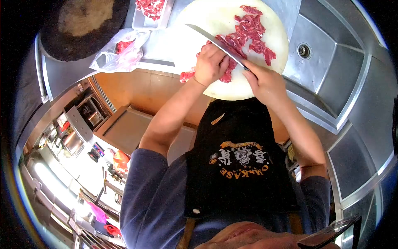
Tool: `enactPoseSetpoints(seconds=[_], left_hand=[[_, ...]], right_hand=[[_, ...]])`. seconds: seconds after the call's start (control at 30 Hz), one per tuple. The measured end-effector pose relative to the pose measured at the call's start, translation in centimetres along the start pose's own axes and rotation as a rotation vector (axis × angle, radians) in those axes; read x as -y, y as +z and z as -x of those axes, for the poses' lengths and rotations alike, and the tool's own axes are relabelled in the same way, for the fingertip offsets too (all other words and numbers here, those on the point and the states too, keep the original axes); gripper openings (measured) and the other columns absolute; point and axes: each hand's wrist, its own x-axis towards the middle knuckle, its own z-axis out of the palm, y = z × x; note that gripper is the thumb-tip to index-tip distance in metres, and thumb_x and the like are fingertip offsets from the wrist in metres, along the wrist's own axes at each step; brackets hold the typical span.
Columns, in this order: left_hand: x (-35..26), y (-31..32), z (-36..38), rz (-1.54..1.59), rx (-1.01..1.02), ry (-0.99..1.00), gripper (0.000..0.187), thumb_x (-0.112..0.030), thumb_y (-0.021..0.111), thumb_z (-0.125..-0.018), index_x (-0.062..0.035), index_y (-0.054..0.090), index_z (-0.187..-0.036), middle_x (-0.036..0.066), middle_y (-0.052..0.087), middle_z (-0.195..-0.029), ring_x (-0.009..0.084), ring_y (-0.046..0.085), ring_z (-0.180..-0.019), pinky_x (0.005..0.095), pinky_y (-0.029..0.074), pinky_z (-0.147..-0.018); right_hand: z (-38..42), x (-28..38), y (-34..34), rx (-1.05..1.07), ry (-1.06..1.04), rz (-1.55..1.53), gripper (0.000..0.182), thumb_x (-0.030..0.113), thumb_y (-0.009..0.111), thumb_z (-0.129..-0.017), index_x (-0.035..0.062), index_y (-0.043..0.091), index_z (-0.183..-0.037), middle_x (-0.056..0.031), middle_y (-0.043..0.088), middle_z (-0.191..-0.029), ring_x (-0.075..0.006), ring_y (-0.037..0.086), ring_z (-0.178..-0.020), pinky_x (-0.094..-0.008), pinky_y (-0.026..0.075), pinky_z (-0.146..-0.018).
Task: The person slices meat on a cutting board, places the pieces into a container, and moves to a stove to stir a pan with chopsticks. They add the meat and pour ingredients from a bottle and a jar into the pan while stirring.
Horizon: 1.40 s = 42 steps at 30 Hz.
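Note:
A long knife [215,40] lies slanted across the round white cutting board [273,25], its handle in my right hand [267,83]. My left hand [210,64] has its fingers curled down on red sliced meat [226,74], close beside the blade. More thin slices of meat [251,27] are spread on the upper part of the board, beyond the knife. A few pieces lie by my left wrist at the board's edge. The underside of my left fingers is hidden.
A clear tray of cut meat [150,9] stands beyond the board on the left. Left of it are a plastic bag with meat [123,46] and a dark round block [83,25]. A steel sink [313,62] is on the right.

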Motion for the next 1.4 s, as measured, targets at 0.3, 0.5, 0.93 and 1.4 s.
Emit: enactPoseSetpoints(seconds=[0.3, 0.5, 0.93, 1.4], left_hand=[[0.0, 0.1, -0.4, 0.057, -0.056, 0.024, 0.017, -0.002, 0.070, -0.068, -0.0038, 0.067, -0.085, 0.009, 0.065, -0.088, 0.0284, 0.061, -0.084, 0.0390, 0.049, -0.078], [0.0, 0.1, 0.4, 0.065, -0.021, 0.077, 0.017, -0.003, 0.071, -0.069, -0.0043, 0.067, -0.086, 0.009, 0.064, -0.091, 0.0282, 0.061, -0.087, 0.0385, 0.048, -0.080], [-0.8, -0.8, 0.5, 0.013, -0.030, 0.043, 0.023, -0.009, 0.074, -0.072, -0.0058, 0.066, -0.094, 0.009, 0.062, -0.098, 0.0294, 0.059, -0.094, 0.0399, 0.045, -0.085], [-0.6, -0.4, 0.4, -0.058, -0.002, 0.054, 0.021, -0.010, 0.072, -0.070, -0.0076, 0.067, -0.090, 0.006, 0.062, -0.093, 0.0287, 0.057, -0.089, 0.0392, 0.045, -0.083]], right_hand=[[2.5, -1.2, 0.1, -0.027, 0.047, -0.043, 0.029, 0.027, 0.056, -0.093, 0.0198, 0.062, -0.120, -0.0156, 0.067, -0.099, -0.0362, 0.065, -0.084, -0.0447, 0.052, -0.069], [-9.5, -1.3, 3.3, -0.245, -0.109, -0.090, 0.033, 0.037, 0.056, -0.092, 0.0158, 0.064, -0.116, -0.0171, 0.068, -0.089, -0.0345, 0.066, -0.081, -0.0418, 0.053, -0.071], [0.9, -3.8, -0.3, -0.195, 0.112, -0.147, 0.032, 0.028, 0.059, -0.093, 0.0128, 0.062, -0.121, -0.0166, 0.068, -0.101, -0.0317, 0.068, -0.089, -0.0361, 0.053, -0.077], [5.5, -1.5, -2.0, -0.090, -0.098, 0.058, 0.031, 0.023, 0.059, -0.091, 0.0162, 0.060, -0.122, -0.0162, 0.067, -0.093, -0.0362, 0.066, -0.078, -0.0435, 0.053, -0.067]])
